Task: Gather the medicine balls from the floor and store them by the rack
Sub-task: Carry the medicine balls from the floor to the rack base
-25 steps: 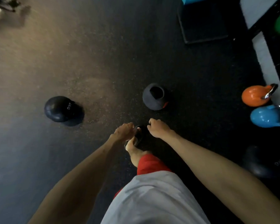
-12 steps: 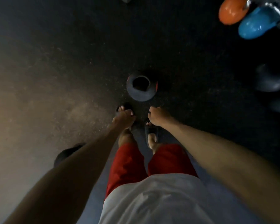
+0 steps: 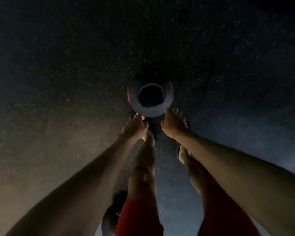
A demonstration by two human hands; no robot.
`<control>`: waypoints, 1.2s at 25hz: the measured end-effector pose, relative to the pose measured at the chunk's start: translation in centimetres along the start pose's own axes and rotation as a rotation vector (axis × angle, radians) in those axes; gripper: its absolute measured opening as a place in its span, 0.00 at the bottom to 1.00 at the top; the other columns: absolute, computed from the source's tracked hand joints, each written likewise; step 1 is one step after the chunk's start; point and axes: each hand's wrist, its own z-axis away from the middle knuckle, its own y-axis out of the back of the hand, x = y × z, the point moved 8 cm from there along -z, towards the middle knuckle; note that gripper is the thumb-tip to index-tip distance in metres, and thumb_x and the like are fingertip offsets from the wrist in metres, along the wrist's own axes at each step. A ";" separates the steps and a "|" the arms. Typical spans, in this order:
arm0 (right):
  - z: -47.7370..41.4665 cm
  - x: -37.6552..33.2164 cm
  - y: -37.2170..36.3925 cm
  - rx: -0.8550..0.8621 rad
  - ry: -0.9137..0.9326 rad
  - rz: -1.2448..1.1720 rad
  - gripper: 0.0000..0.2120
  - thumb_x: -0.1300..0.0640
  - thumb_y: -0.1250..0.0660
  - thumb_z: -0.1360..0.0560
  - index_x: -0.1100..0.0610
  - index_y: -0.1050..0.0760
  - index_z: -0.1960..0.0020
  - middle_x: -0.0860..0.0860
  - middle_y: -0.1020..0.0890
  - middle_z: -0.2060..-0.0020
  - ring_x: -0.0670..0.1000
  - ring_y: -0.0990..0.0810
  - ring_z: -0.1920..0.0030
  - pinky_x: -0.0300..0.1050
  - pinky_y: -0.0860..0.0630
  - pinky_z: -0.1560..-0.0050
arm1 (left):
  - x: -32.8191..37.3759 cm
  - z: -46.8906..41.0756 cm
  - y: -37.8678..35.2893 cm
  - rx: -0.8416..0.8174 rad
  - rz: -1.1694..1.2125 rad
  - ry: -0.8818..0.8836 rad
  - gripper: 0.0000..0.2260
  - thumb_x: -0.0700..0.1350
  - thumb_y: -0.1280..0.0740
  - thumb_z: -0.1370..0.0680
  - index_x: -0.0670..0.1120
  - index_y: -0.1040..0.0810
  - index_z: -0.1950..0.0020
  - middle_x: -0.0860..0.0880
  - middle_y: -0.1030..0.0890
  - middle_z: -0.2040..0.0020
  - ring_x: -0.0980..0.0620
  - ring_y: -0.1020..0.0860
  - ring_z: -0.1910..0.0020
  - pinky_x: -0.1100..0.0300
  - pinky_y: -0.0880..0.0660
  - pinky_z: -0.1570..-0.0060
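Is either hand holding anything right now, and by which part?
Nothing is held. The left hand and right hand reach, fingers extended, to the near edge of the medicine ball on the floor; whether they touch it cannot be told.

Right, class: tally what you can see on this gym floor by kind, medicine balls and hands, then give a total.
Medicine balls: 2 (grey ball, dark ball)
Hands: 2 (left hand, right hand)
Total: 4
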 end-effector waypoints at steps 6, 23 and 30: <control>-9.3 -0.4 -6.1 0.079 -0.215 -0.313 0.47 0.45 0.34 0.21 0.54 0.64 0.19 0.66 0.58 0.21 0.66 0.55 0.21 0.61 0.46 0.22 | -5.2 -11.7 1.0 0.034 0.106 0.033 0.21 0.49 0.38 0.17 0.43 0.33 0.26 0.39 0.24 0.33 0.38 0.25 0.34 0.48 0.27 0.38; -19.3 3.2 -0.1 0.097 -0.346 -0.566 0.34 0.47 0.49 0.15 0.56 0.65 0.19 0.61 0.59 0.20 0.63 0.55 0.20 0.57 0.51 0.22 | -2.4 -19.6 0.1 0.044 0.188 -0.323 0.57 0.59 0.24 0.31 0.60 0.65 0.20 0.46 0.53 0.17 0.41 0.47 0.20 0.36 0.41 0.25; -25.6 7.2 9.9 0.093 -0.221 -0.530 0.31 0.41 0.52 0.15 0.56 0.50 0.18 0.57 0.44 0.20 0.58 0.45 0.21 0.52 0.48 0.23 | 7.2 -22.8 4.6 0.287 0.009 -0.337 0.58 0.82 0.42 0.39 0.56 0.58 0.18 0.39 0.52 0.18 0.35 0.50 0.20 0.34 0.45 0.25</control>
